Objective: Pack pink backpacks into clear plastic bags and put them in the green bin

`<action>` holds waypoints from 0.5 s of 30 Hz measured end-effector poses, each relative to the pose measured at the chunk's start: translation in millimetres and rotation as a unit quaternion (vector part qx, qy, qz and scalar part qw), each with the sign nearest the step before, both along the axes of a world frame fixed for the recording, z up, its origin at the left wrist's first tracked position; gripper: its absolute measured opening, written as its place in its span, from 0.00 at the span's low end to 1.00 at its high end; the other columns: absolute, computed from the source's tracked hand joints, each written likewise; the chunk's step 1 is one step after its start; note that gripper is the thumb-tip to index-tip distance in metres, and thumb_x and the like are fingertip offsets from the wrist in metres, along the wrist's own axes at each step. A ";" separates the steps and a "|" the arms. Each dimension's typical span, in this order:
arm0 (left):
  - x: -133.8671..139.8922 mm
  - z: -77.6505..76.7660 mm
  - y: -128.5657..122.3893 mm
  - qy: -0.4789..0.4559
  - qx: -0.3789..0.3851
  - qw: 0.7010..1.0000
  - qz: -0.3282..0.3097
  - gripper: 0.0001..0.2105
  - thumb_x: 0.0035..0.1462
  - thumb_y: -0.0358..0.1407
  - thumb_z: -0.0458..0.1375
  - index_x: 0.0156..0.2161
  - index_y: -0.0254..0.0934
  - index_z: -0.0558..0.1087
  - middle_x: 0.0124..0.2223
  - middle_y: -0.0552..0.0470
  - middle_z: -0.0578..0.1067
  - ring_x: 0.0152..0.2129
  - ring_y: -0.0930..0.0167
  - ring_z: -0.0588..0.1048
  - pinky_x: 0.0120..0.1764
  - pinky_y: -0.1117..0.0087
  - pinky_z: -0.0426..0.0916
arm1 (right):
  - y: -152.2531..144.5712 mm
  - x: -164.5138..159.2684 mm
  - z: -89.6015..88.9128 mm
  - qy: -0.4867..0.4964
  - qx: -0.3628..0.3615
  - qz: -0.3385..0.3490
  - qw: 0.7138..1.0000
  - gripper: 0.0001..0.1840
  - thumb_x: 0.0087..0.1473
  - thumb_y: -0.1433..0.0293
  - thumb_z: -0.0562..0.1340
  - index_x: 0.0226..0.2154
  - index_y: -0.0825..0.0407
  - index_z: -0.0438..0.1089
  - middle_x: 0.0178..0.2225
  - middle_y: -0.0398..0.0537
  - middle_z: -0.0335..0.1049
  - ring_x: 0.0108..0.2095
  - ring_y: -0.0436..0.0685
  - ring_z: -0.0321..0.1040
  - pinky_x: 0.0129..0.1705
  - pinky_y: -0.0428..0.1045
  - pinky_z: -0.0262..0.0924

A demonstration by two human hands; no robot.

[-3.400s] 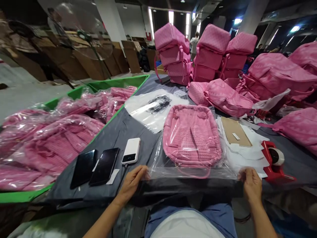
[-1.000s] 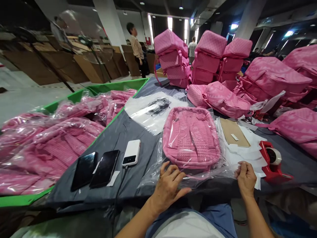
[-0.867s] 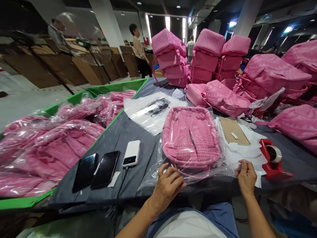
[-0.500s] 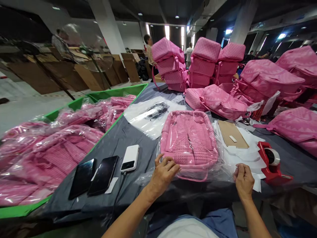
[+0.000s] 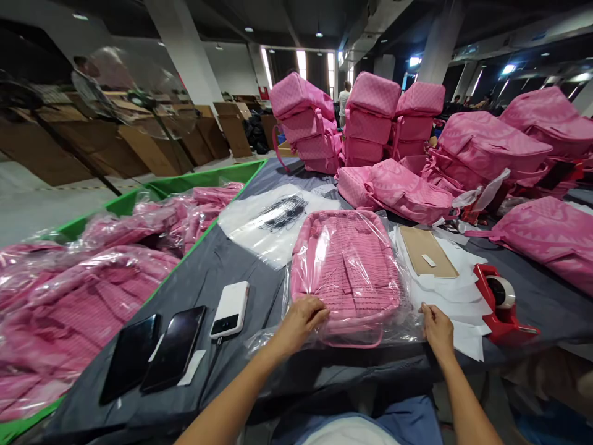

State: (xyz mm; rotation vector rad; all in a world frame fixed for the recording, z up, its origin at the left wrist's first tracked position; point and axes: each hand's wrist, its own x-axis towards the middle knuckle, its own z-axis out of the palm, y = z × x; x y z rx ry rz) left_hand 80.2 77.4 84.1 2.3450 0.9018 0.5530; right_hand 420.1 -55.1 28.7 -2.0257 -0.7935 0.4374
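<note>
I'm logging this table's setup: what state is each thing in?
Front bag: lying flat in clear plastic
Left hand: fingers bent, at the bag's near-left corner
Right hand: fingers curled at the plastic's edge
Phones: screens dark
Power bank: cable plugged in
Tape dispenser: roll loaded
Cardboard: flat on white sheets
Green bin: holding wrapped bags

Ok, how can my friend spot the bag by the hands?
Find the dark table beside the green-edged bin. A pink bag lies by its near edge, the left hand at one corner. Unlike the stacked bags behind, it's in clear plastic.
</note>
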 end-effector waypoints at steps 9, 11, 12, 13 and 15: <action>4.4 -14.3 0.1 0.000 0.083 0.997 0.002 0.18 0.71 0.41 0.46 0.31 0.39 0.71 0.31 0.49 0.74 0.32 0.64 0.70 0.38 0.63 0.63 | -16.4 14.8 12.2 -0.038 -0.007 -0.018 0.999 0.36 0.46 0.32 0.53 0.25 0.48 0.71 0.14 0.44 0.63 0.18 0.56 0.61 0.23 0.50 0.53; 4.5 -10.3 4.5 -0.006 0.045 0.999 -0.014 0.18 0.70 0.41 0.48 0.30 0.39 0.71 0.30 0.50 0.73 0.30 0.65 0.70 0.37 0.64 0.63 | -25.9 25.1 16.6 0.007 0.026 -0.010 1.000 0.36 0.43 0.32 0.57 0.26 0.49 0.70 0.15 0.43 0.64 0.18 0.56 0.62 0.21 0.50 0.56; 4.4 -8.5 5.8 -0.009 0.030 0.999 -0.017 0.17 0.69 0.42 0.48 0.30 0.39 0.71 0.30 0.50 0.74 0.30 0.65 0.70 0.37 0.64 0.63 | -33.8 32.8 19.7 0.010 0.034 -0.021 0.999 0.36 0.42 0.33 0.58 0.27 0.49 0.70 0.17 0.43 0.66 0.18 0.56 0.63 0.21 0.50 0.58; 4.3 -7.3 6.5 -0.013 0.020 1.000 -0.016 0.17 0.69 0.42 0.48 0.30 0.39 0.71 0.30 0.50 0.74 0.30 0.65 0.70 0.37 0.64 0.63 | -43.6 42.4 23.2 -0.002 0.035 -0.039 0.999 0.35 0.41 0.34 0.60 0.28 0.49 0.71 0.18 0.44 0.67 0.20 0.57 0.65 0.22 0.50 0.59; 4.4 -6.5 6.7 -0.020 0.007 1.000 -0.009 0.17 0.68 0.43 0.49 0.29 0.40 0.71 0.30 0.50 0.74 0.30 0.65 0.70 0.37 0.64 0.63 | -67.3 66.5 31.5 -0.061 0.022 -0.081 0.995 0.34 0.41 0.35 0.61 0.30 0.50 0.72 0.20 0.47 0.71 0.23 0.60 0.69 0.24 0.51 0.61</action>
